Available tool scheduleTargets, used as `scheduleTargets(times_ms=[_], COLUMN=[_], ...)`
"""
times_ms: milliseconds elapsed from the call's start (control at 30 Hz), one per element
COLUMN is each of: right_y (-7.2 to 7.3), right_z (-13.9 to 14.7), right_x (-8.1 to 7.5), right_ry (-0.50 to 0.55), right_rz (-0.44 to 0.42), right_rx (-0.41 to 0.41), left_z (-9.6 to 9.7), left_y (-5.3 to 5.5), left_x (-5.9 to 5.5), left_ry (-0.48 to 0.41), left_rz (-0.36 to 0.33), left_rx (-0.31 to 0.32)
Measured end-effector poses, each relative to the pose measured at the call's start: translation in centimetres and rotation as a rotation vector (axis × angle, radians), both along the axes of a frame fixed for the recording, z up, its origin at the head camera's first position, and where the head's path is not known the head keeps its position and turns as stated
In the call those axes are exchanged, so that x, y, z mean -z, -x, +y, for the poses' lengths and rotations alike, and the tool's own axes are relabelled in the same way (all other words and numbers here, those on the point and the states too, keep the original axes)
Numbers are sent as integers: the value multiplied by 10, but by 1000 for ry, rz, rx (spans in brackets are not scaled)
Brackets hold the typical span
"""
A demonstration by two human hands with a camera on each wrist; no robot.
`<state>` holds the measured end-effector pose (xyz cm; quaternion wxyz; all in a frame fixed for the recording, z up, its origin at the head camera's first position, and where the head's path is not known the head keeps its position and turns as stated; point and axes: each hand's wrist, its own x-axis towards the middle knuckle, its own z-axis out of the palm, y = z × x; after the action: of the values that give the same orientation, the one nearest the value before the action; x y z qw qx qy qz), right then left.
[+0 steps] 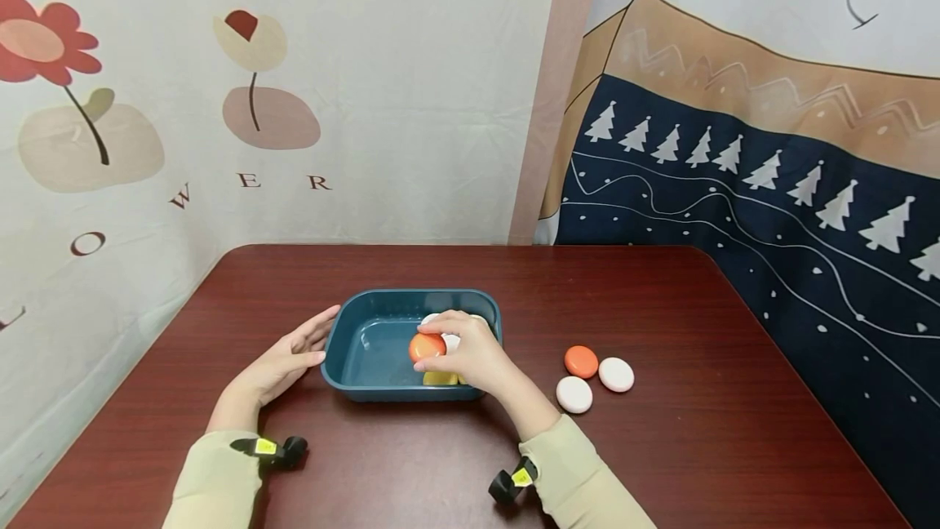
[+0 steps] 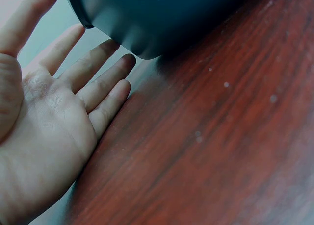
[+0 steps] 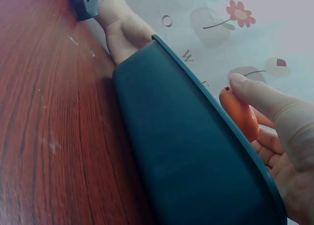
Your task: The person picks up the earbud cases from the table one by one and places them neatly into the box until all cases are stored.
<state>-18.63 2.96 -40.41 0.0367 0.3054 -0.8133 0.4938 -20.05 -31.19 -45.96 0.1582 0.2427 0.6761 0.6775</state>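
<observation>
A teal rectangular bin (image 1: 413, 393) stands on the table. My left hand (image 1: 290, 357) is at its left end, fingers extended, with fingertips at or very near the wall. In the left wrist view the palm (image 2: 49, 117) holds nothing. Over the bin, my right hand (image 1: 470, 352) pinches a glossy orange rounded disc (image 1: 426, 348) between thumb and fingers. The right wrist view shows this orange disc (image 3: 239, 113) tilted on edge above the bin's rim (image 3: 216, 105). Below the hand lie white discs (image 1: 451, 343) and yellow pieces (image 1: 439, 379), partly hidden.
To the right of the bin lie another orange disc (image 1: 581, 362) and two white discs, one nearer (image 1: 574, 394) and one farther right (image 1: 616, 375). The dark red wooden table (image 1: 705, 447) ends at a printed curtain (image 1: 411, 104) behind. A dark camera sits on each wrist.
</observation>
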Motion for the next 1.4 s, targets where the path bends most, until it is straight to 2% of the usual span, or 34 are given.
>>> scheduleTargets(times_ms=[233,500,733,900,1133,1400], right_y=[-2,1,2,2,1,0], right_z=[-6,-12,-13,-13,-11,-9], right_x=[-1,0,1,2,2,1], right_ry=[-43,-56,-121,-142,-128,-77], right_rz=[-86,-70,-122,-129,-102,-116], right_rx=[-30,-98,-97,-97,-103,-103], left_z=[0,2,0,-1,0,0], left_y=[0,1,1,1,0,0], left_x=[-1,-3,-1,0,0,0], left_ry=[0,-10,-2,3,14,10], left_rz=[20,19,17,14,-10,1], left_rx=[10,6,-3,0,-21,-11])
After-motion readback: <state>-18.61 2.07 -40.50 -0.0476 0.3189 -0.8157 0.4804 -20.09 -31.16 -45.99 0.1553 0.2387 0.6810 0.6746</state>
